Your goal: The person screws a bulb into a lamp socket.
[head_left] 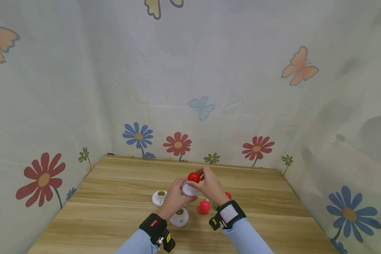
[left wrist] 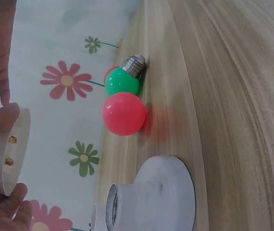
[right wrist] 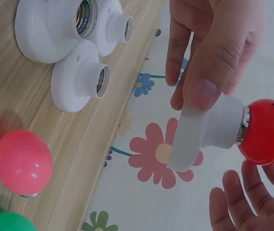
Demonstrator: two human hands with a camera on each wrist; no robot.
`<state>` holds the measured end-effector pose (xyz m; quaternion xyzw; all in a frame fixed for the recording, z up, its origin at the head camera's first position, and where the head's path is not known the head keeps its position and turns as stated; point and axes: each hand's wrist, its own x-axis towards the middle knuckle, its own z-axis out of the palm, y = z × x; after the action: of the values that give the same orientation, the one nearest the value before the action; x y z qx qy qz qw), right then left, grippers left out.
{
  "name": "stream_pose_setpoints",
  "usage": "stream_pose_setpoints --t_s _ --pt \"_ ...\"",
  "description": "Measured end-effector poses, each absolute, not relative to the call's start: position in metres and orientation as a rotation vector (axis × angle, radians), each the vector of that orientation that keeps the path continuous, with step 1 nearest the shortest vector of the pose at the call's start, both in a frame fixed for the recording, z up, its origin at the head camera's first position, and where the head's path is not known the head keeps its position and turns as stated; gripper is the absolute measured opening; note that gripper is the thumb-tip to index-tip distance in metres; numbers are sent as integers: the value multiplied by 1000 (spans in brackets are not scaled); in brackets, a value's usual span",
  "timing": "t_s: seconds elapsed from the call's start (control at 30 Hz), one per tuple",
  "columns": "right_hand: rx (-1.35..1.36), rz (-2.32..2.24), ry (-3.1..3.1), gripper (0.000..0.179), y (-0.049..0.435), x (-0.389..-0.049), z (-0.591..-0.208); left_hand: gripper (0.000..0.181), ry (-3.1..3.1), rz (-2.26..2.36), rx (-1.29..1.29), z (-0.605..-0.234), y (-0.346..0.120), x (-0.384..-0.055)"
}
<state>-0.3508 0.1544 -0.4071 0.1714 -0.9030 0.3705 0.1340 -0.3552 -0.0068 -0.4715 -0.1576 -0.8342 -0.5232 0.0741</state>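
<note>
The left hand [head_left: 174,198] is gripping a white lamp socket [right wrist: 192,132] by its round base, the thumb pressing on one face and the fingers supporting the rim; the right hand [head_left: 212,187] is pinching a red bulb [head_left: 193,177] between thumb and fingers, several of those fingers spreading apart from one another. The bulb is sitting at the socket's mouth, a narrow band of its metal screw cap [right wrist: 243,126] showing between glass and collar. Bulb and socket are sharing one roughly upright axis, the glass pointing up and the flat underside, with its two brass pieces [left wrist: 10,153], facing the wooden tabletop [head_left: 114,218]. The pair is hovering clear of the wood, leaving a gap under the base. Three more white sockets [right wrist: 84,77] are standing close together on the left; a pink bulb [head_left: 204,206], a green bulb [left wrist: 122,83] and a second red bulb [head_left: 228,195] are lying to the right. The tabletop's far edge is running beyond the hands, alongside a flower-printed cloth [head_left: 165,77], and the wood is stretching well past both hands sideways.
</note>
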Motion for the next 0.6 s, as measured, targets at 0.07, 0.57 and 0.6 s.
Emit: stream_pose_setpoints --t_s 0.07,0.57,0.6 --pt "503 1069 -2617 53 154 -350 -407 76 -2503 -1571 -478 -472 -7 -355" --pt "830 1048 -2650 54 162 -348 -404 74 -2494 -1568 -473 -474 -8 -355" --pt "823 1053 -2654 56 162 -347 -404 74 -2494 -1565 -471 -474 -8 -355"
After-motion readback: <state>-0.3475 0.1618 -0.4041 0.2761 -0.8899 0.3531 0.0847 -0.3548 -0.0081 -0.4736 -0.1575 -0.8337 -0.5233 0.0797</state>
